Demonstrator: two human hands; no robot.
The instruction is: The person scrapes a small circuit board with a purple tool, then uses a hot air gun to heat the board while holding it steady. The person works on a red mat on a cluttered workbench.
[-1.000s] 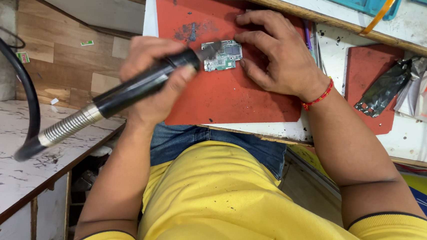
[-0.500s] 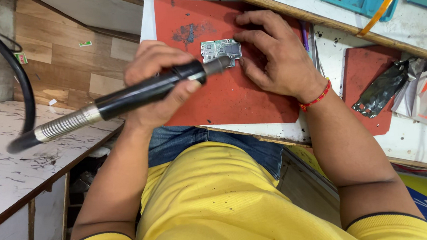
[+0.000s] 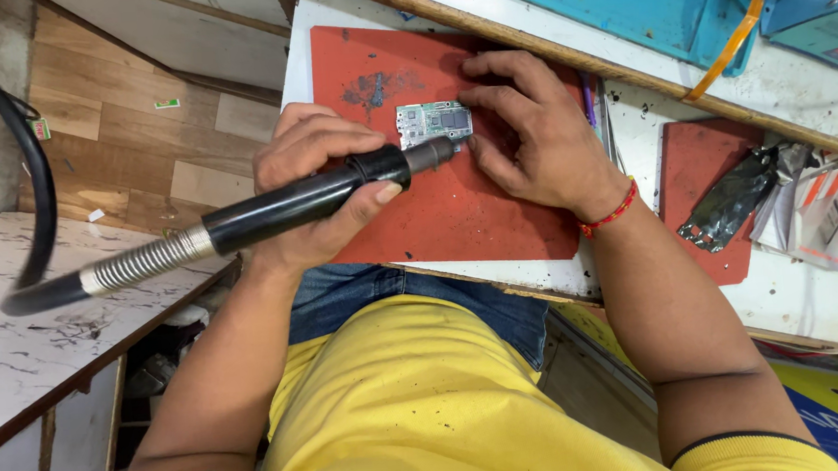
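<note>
The circuit board (image 3: 434,122) lies on the big red mat (image 3: 457,213) on the white bench (image 3: 787,298). The left hand (image 3: 322,188) is wrapped around a black hot-air wand (image 3: 289,203), its nozzle at the board's lower edge. The right hand (image 3: 530,129) presses flat on the mat, fingertips steadying the board's right side. A red thread (image 3: 610,218) circles that wrist.

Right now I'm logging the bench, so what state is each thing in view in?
Left hand: gripping the black hot-air handpiece, nozzle over the circuit board.
Right hand: fingertips pressing the circuit board flat.
Circuit board: bare, lying on the red mat.
Red mat: scorched dark patch near the board.
Second red mat: holds a crumpled foil bag.
</note>
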